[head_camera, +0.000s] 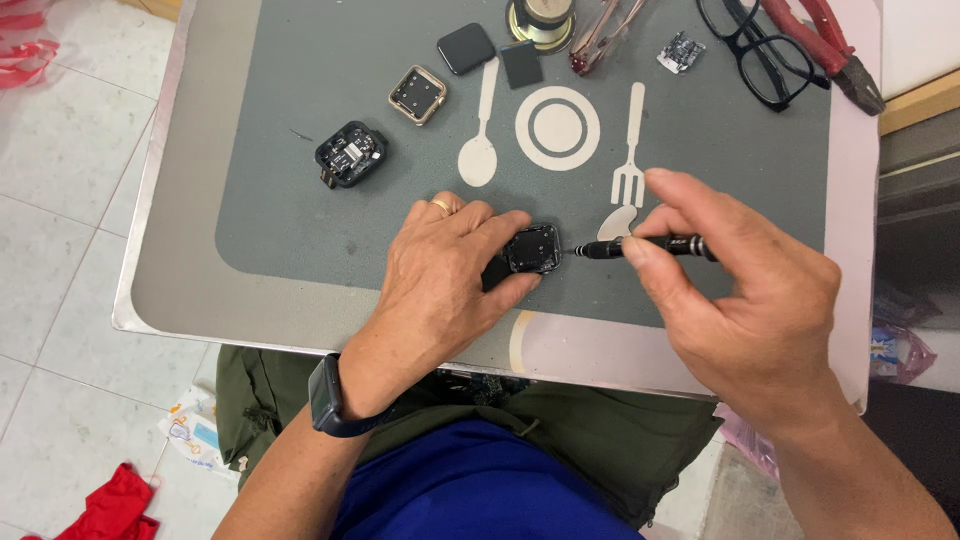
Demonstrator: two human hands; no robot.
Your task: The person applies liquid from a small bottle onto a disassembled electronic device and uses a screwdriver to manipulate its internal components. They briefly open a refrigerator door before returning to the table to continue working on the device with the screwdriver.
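Left hand (440, 265) curled around small black watch case (531, 249) at frame centre, right hand (745, 290) pinching black screwdriver (650, 246), tip touching the case

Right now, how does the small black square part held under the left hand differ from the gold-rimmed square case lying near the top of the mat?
The black part is pinned by the left hand while the screwdriver in the right hand points at its edge; the gold-rimmed case lies free, untouched. The black part has a dark rim; the case's rim is gold. Both are small, squarish, open-faced, and rest on the grey mat.
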